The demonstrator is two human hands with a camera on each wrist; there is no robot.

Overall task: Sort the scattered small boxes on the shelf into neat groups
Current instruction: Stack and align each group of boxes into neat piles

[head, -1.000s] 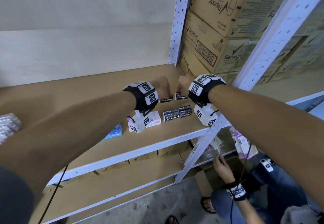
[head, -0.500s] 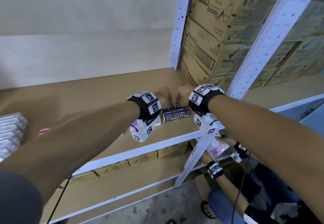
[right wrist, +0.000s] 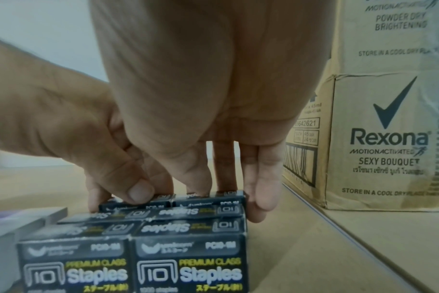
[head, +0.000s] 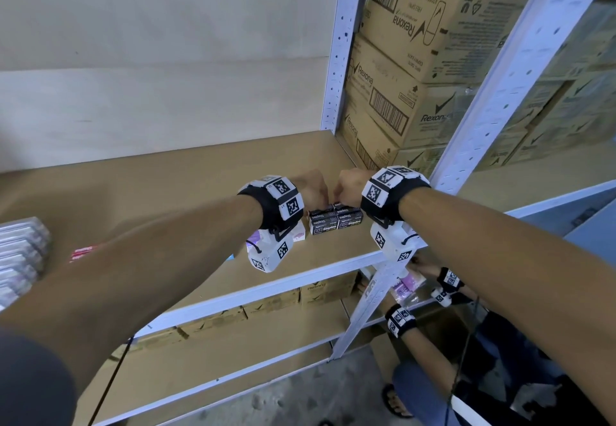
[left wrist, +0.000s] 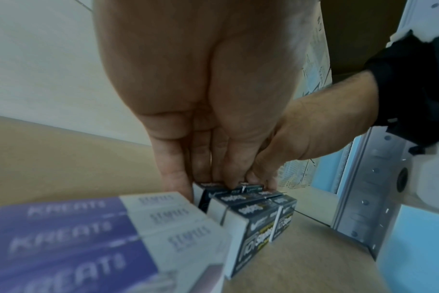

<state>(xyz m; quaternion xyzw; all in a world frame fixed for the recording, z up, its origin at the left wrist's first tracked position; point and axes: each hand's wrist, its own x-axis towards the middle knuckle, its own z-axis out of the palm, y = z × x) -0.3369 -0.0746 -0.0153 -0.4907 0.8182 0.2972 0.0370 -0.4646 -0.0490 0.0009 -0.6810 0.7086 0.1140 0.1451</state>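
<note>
Several black staple boxes [head: 335,220] stand packed in a block near the front right of the brown shelf [head: 166,192]. My left hand [head: 313,187] and right hand [head: 348,185] meet at the block's far side. In the right wrist view my left hand [right wrist: 118,198] pinches the back-left box [right wrist: 148,203], thumb on its near top edge. My right hand [right wrist: 221,194] grips the back-right box [right wrist: 213,198], fingers down behind it. In the left wrist view my left hand [left wrist: 208,182] is at the same black boxes [left wrist: 251,216]. Both boxes touch the block.
Purple-and-white staple boxes [left wrist: 88,237] lie just left of the block. Rexona cartons [head: 400,75] fill the bay to the right, beyond a white upright [head: 500,109]. Clear packs [head: 20,259] are stacked at the far left. Another person's hands [head: 433,299] work on the shelf below.
Both hands carried their small black boxes toward me and set them against the back of the black block. The person below has reached into the lower shelf.
</note>
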